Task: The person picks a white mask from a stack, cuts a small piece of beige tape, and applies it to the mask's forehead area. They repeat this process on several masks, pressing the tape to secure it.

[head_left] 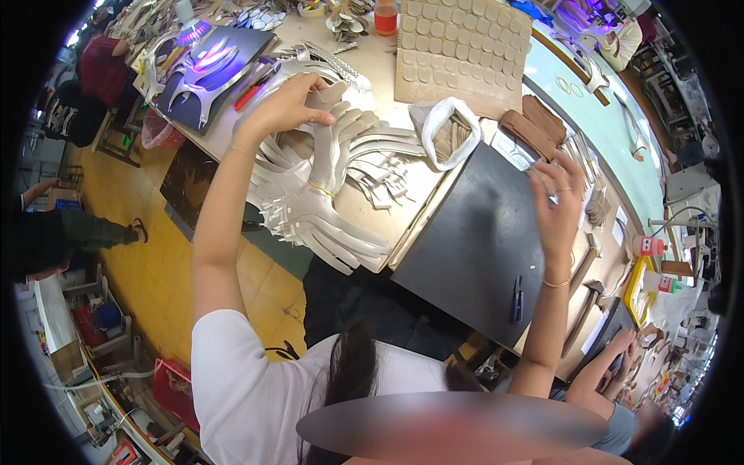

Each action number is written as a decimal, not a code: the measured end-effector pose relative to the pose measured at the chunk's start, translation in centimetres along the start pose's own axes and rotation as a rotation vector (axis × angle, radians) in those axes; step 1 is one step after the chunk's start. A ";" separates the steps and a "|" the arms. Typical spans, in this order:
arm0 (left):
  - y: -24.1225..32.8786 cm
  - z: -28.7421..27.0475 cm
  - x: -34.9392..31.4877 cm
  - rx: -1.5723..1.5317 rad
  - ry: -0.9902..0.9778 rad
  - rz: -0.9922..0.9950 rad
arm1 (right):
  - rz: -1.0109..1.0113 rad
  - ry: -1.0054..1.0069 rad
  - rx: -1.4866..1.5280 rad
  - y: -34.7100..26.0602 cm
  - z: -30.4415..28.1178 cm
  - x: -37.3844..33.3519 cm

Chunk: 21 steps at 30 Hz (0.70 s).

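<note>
My left hand (288, 108) reaches over a pile of pale, cut leather strap pieces (322, 205). A small beige oval leather piece (333, 94) sits between its thumb and fingers. Below the hand the strap pieces lie in fanned stacks, one bundle tied with a yellow band (320, 191). My right hand (559, 205) is raised above the right edge of a black cutting mat (473, 232), fingers curved and apart, with nothing visible in them. Between the two hands stands a white cloth bag (434, 128) holding beige oval pieces.
A beige sheet covered with oval pieces (465, 50) lies at the back. Dark thread snips (518, 298) rest on the mat. Brown leather pieces (535, 128) and a hammer (585, 298) are at the right. A lit lamp (190, 27) stands far left; a co-worker's hands (620, 349) show lower right.
</note>
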<state>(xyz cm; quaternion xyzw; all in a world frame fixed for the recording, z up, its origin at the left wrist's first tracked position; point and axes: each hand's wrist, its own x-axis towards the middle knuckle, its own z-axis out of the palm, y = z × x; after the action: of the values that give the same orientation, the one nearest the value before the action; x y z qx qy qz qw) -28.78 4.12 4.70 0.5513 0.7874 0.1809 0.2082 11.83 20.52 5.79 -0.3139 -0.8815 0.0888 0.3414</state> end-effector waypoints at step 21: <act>4.0 -2.5 -5.3 -0.798 -0.001 0.047 | -0.322 -0.043 0.552 -15.8 13.2 6.4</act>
<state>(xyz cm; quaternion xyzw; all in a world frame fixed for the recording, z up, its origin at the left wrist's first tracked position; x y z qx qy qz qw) -25.31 0.28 9.54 0.4452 0.6424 0.4768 0.4023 -8.22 12.75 5.24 -0.0639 -0.8694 0.2762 0.4048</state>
